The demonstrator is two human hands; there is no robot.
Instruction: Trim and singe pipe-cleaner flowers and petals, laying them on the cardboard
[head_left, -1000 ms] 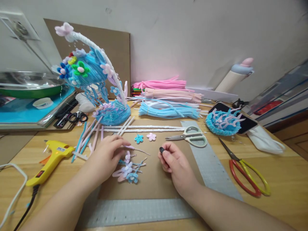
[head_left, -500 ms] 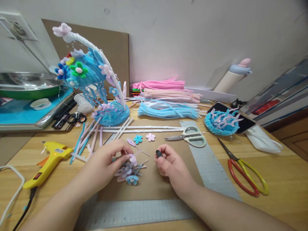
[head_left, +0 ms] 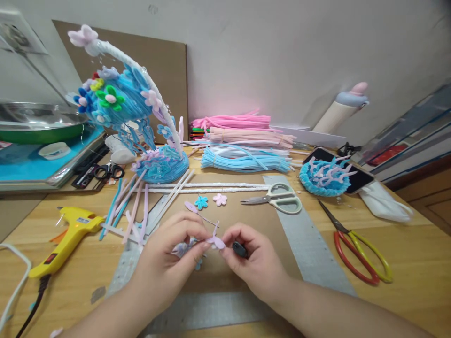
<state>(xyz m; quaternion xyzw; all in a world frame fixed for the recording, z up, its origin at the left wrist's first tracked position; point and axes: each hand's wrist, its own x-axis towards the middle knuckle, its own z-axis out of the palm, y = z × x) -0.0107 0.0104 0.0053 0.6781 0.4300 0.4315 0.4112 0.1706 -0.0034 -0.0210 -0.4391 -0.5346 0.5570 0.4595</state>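
Note:
Between the thumb and forefinger of my left hand is a small lilac pipe-cleaner flower, its short stem pointing up. My right hand touches the flower's right petal with its fingertips, while a small black oval object stays tucked in its curled fingers. Partly hidden behind my left hand lies a bunch of pale flowers. Just beyond the hands, a lilac leaf on a thin stem, a blue flower and a pink flower rest on the brown board.
A yellow glue gun lies at left, near loose pipe cleaners. Pale-handled scissors and red-and-yellow scissors lie right. Behind stand a blue flower-covered lamp-like piece and pipe-cleaner bundles.
My left hand has lifted the lilac flower off the bunch and moved right. My right hand has come slightly lower to meet it, still keeping the black object.

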